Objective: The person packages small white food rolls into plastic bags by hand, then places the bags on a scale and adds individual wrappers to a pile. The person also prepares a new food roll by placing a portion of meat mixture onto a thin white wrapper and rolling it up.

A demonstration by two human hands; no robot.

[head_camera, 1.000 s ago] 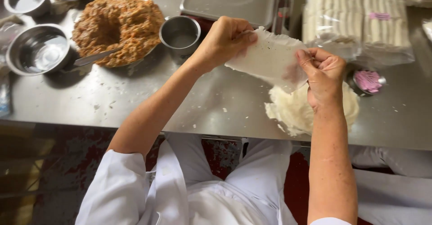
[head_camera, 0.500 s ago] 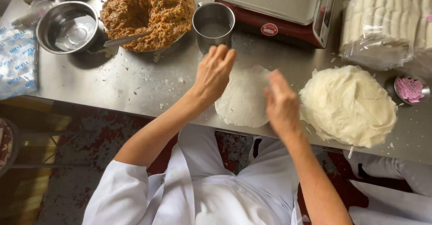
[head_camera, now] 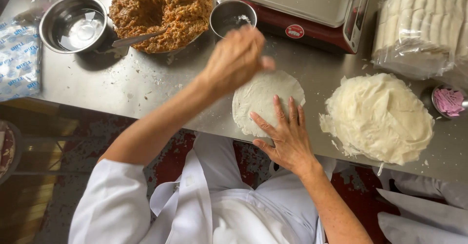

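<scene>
White thin wrapper (head_camera: 261, 97) lies flat on the steel table (head_camera: 146, 85) near its front edge | right hand (head_camera: 287, 136) spread wide, pinning its 5 o'clock edge | left hand (head_camera: 236, 58) loosely curled, empty, lifted toward the metal cup (head_camera: 231, 17) at 11 o'clock | keep the sheet pinned flat, wrinkle-free.

Single wrapper (head_camera: 263, 97) flat on table (head_camera: 146, 85) near front edge, wrapper stack (head_camera: 382, 117) to its right, scale (head_camera: 304, 10) behind, cup (head_camera: 231, 17) left of scale, filling mound (head_camera: 161, 10) further left, bowl (head_camera: 75, 24) leftmost.
</scene>
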